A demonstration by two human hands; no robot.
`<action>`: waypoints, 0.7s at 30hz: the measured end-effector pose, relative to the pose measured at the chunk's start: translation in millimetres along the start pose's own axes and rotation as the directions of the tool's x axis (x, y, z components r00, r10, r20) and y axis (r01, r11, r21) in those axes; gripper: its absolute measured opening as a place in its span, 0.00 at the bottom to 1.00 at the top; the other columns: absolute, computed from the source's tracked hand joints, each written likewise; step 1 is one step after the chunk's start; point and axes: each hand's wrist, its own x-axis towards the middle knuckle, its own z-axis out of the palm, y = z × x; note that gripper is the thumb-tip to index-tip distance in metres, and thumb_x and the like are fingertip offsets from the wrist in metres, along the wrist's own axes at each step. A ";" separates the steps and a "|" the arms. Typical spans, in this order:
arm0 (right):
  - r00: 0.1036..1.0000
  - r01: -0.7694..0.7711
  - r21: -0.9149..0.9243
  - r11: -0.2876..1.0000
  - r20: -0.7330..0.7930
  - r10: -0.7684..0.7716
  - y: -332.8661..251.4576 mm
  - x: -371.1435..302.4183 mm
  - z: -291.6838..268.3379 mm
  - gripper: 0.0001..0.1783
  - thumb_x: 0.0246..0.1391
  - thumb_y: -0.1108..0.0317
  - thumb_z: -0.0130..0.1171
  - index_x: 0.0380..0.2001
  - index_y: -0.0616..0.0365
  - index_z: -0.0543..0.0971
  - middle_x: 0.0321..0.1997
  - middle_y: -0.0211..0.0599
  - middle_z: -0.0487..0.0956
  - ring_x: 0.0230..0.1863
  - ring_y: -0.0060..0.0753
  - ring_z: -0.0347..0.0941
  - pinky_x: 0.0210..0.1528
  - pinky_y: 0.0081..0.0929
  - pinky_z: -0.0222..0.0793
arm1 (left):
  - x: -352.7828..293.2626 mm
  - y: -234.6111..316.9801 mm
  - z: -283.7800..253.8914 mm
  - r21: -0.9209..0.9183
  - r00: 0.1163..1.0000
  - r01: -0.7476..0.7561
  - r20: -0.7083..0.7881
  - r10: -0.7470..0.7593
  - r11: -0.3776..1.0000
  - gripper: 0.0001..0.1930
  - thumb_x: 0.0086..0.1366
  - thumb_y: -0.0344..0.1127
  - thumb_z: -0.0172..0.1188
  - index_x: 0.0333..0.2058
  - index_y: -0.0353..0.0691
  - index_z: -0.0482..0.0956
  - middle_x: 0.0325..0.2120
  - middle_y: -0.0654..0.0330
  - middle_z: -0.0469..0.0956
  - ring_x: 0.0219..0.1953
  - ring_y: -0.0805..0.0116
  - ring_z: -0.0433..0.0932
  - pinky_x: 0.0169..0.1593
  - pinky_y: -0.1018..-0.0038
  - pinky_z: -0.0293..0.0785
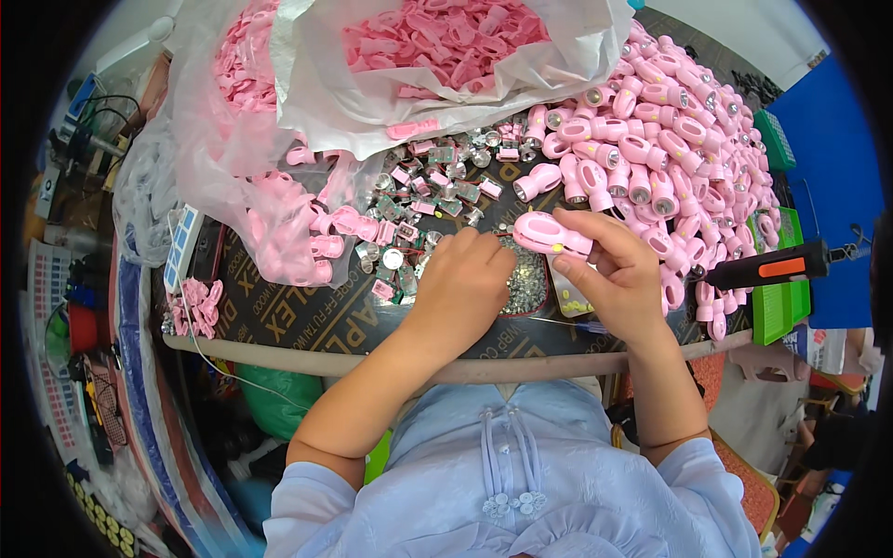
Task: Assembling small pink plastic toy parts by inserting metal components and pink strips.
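Observation:
My right hand (625, 272) pinches a small pink flashlight (551, 233) between thumb and fingers, lifted above the table with a yellow spot on its side. My left hand (468, 284) is closed, knuckles up, beside a round dish of tiny metal screws (528, 286). Its fingertips are hidden, so what they hold, if anything, does not show. Just beyond the left hand lie loose lamp inserts (446, 189) with clear lenses and green boards. A small container of yellow pieces (574, 302) sits below the right hand.
A big heap of pink flashlights (665, 139) fills the table's right side. At the back stands a white sack of pink shells (446, 42); a clear bag of pink parts (279, 223) lies left. A black-and-orange electric screwdriver (777, 267) hangs at right near a green tray (781, 302).

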 end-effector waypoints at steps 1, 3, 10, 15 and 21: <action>1.000 0.000 0.000 1.000 -0.001 0.000 0.1 -0.3 -0.6 0.24 0.52 0.79 0.67 0.55 0.62 0.79 0.52 0.39 0.79 0.49 0.22 0.76 0.43 0.17 0.74 | 0.2 -0.4 -0.6 -0.075 0.997 0.016 -0.072 -0.021 0.997 0.11 0.50 0.24 0.63 0.34 0.38 0.76 0.35 0.56 0.76 0.40 0.56 0.74 0.43 0.61 0.70; 0.999 -0.028 0.016 0.999 0.020 0.027 0.4 -0.6 -2.3 0.24 0.52 0.79 0.67 0.54 0.62 0.79 0.52 0.39 0.79 0.48 0.23 0.76 0.42 0.17 0.74 | 2.1 -1.9 -3.2 -0.150 0.989 0.026 -0.139 -0.047 0.988 0.10 0.53 0.23 0.62 0.35 0.37 0.75 0.35 0.55 0.77 0.40 0.55 0.75 0.44 0.61 0.71; 0.989 -0.098 0.001 0.995 0.110 0.097 -7.1 -1.7 0.0 0.24 0.53 0.80 0.65 0.55 0.64 0.78 0.52 0.41 0.78 0.49 0.25 0.77 0.45 0.20 0.76 | 5.7 -5.5 -16.6 -0.503 0.916 -0.051 -0.368 -0.160 0.863 0.05 0.63 0.20 0.58 0.37 0.35 0.74 0.35 0.54 0.77 0.37 0.60 0.77 0.42 0.70 0.73; 0.984 -0.160 0.214 0.964 0.112 0.139 -12.4 -1.2 5.6 0.24 0.56 0.82 0.63 0.57 0.66 0.76 0.54 0.42 0.77 0.55 0.31 0.76 0.53 0.25 0.78 | 2.5 -7.4 -16.4 -0.480 0.894 -0.126 -0.435 -0.111 0.868 0.05 0.64 0.22 0.59 0.39 0.35 0.76 0.35 0.54 0.79 0.37 0.61 0.77 0.42 0.70 0.73; 0.999 -0.005 0.140 0.990 0.039 -0.001 -12.0 0.4 11.9 0.22 0.55 0.81 0.63 0.54 0.63 0.77 0.53 0.42 0.77 0.52 0.29 0.77 0.49 0.23 0.78 | 2.8 -9.7 -22.9 -0.498 0.903 -0.140 -0.419 -0.097 0.856 0.05 0.64 0.22 0.60 0.38 0.36 0.77 0.35 0.55 0.78 0.37 0.62 0.77 0.42 0.71 0.73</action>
